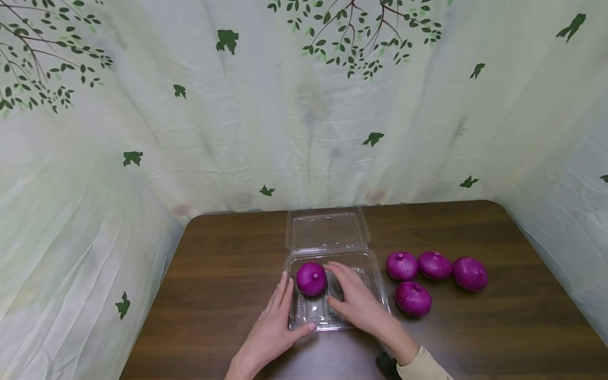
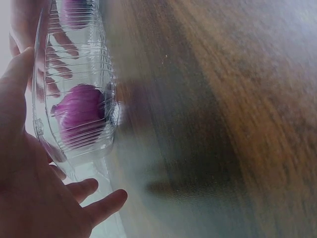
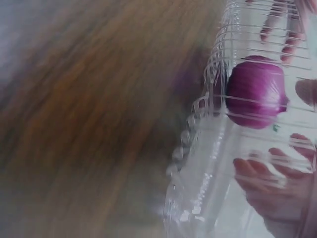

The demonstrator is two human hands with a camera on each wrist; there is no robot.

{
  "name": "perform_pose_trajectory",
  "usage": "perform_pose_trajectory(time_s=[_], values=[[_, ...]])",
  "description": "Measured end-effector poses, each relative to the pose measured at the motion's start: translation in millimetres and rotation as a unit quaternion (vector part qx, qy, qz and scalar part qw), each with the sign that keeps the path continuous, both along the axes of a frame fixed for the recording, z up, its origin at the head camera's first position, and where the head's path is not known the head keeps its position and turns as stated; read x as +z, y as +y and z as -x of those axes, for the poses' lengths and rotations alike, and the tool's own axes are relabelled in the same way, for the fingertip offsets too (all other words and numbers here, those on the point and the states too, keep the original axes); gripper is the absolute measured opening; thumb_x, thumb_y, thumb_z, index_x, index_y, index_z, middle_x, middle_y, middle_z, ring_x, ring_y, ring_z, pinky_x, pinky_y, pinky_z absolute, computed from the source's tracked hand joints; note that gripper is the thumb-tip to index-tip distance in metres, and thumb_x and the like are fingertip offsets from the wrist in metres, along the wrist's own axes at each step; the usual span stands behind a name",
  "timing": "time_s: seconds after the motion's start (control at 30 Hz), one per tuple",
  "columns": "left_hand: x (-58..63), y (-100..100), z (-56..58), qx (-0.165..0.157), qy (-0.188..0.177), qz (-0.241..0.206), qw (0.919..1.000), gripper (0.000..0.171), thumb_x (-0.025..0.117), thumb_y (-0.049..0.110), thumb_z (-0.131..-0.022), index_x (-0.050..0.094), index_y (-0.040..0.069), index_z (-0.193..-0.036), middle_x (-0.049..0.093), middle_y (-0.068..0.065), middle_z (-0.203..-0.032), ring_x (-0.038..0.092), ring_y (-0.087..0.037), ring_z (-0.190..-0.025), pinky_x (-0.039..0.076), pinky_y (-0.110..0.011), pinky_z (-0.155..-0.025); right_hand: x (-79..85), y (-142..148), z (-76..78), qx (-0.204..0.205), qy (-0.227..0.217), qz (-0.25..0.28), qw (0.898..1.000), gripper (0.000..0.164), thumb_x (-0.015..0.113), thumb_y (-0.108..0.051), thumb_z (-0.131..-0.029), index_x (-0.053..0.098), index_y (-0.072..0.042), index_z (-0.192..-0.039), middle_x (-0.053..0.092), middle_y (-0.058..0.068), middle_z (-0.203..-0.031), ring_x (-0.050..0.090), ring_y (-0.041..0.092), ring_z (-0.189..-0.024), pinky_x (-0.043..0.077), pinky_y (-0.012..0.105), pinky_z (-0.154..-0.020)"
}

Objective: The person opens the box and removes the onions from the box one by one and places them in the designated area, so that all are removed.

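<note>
A purple-red onion (image 1: 311, 279) sits in the left half of a clear plastic clamshell container (image 1: 375, 264), whose lid (image 1: 328, 230) lies folded back behind it. My left hand (image 1: 271, 330) rests along the container's left side, fingers extended and thumb at the front rim. In the left wrist view, the onion (image 2: 81, 116) shows through the ribbed wall. My right hand (image 1: 358, 303) reaches over the container's base, fingers spread loosely, fingertips close by the onion's right side. From the right wrist, the onion (image 3: 257, 92) appears through the clear wall, with the right fingers (image 3: 267, 173) apart from it.
Several more onions (image 1: 414, 299) stand in a cluster on the brown wooden table (image 1: 228, 264), right of the container. A pale curtain (image 1: 237, 132) with leaf prints hangs behind and beside the table. Something black (image 1: 387, 365) shows beside the right sleeve.
</note>
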State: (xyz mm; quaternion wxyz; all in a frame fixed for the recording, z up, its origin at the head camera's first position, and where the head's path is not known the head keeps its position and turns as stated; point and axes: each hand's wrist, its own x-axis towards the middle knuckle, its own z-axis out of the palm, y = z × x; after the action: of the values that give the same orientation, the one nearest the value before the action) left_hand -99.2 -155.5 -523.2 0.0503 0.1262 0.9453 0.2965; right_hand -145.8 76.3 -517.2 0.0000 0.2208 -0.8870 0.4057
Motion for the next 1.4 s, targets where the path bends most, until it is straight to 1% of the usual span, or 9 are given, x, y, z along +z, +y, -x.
perform_pose_trajectory(time_s=[0.2, 0.5, 0.8, 0.93, 1.23, 1.4], values=[[0.5, 0.2, 0.7, -0.005, 0.005, -0.001, 1.0000, 0.107, 0.068, 0.063, -0.082, 0.017, 0.008, -0.158, -0.002, -0.002, -0.165, 0.014, -0.033, -0.148, 0.030, -0.063, -0.106, -3.6, -8.6, 8.5, 0.006, -0.011, -0.008, 1.000, 0.077, 0.078, -0.022, -0.082, 0.041, -0.014, -0.149, 0.041, 0.006, -0.150, 0.037, 0.023, -0.138, 0.033, 0.048, -0.109], [1.2, 0.0, -0.5, -0.008, 0.010, 0.006, 0.9999, 0.106, 0.065, 0.066, -0.083, 0.019, 0.007, -0.158, -0.001, -0.003, -0.165, 0.014, -0.032, -0.148, 0.031, -0.063, -0.105, -7.8, -20.1, 16.6, 0.016, -0.038, -0.013, 0.999, 0.077, 0.079, -0.022, -0.082, 0.041, -0.013, -0.148, 0.042, 0.006, -0.148, 0.043, 0.026, -0.133, 0.038, 0.050, -0.105], [2.1, 0.7, -0.6, -0.007, 0.003, 0.002, 1.0000, 0.106, 0.066, 0.064, -0.083, 0.016, 0.010, -0.159, -0.002, -0.001, -0.165, 0.013, -0.030, -0.148, 0.030, -0.064, -0.105, -9.7, -28.5, 22.7, 0.030, -0.031, -0.014, 0.999, 0.073, 0.078, -0.020, -0.083, 0.044, -0.012, -0.147, 0.046, 0.006, -0.143, 0.050, 0.024, -0.126, 0.044, 0.047, -0.100], [1.9, 0.6, -0.7, -0.006, 0.000, 0.003, 1.0000, 0.107, 0.066, 0.065, -0.083, 0.014, 0.010, -0.159, -0.003, -0.001, -0.165, 0.012, -0.031, -0.148, 0.030, -0.065, -0.104, -9.4, -31.7, 24.0, 0.035, -0.037, -0.020, 0.998, 0.072, 0.079, -0.018, -0.083, 0.045, -0.013, -0.145, 0.047, 0.006, -0.143, 0.052, 0.025, -0.124, 0.046, 0.046, -0.098], [0.7, 0.9, -0.7, -0.003, 0.004, 0.002, 1.0000, 0.107, 0.066, 0.065, -0.083, 0.016, 0.009, -0.158, -0.001, -0.002, -0.165, 0.014, -0.033, -0.148, 0.030, -0.064, -0.104, -10.1, -35.8, 24.2, 0.030, -0.059, -0.033, 0.997, 0.074, 0.081, -0.023, -0.082, 0.044, -0.014, -0.146, 0.049, 0.006, -0.142, 0.051, 0.024, -0.125, 0.045, 0.045, -0.098], [0.7, 1.0, -0.1, -0.003, 0.004, 0.003, 1.0000, 0.107, 0.066, 0.065, -0.083, 0.015, 0.010, -0.159, -0.002, -0.002, -0.165, 0.014, -0.032, -0.148, 0.030, -0.065, -0.105, -11.2, -37.8, 24.3, 0.024, -0.056, -0.040, 0.997, 0.076, 0.082, -0.024, -0.080, 0.045, -0.013, -0.145, 0.051, 0.007, -0.140, 0.052, 0.024, -0.123, 0.046, 0.045, -0.098]])
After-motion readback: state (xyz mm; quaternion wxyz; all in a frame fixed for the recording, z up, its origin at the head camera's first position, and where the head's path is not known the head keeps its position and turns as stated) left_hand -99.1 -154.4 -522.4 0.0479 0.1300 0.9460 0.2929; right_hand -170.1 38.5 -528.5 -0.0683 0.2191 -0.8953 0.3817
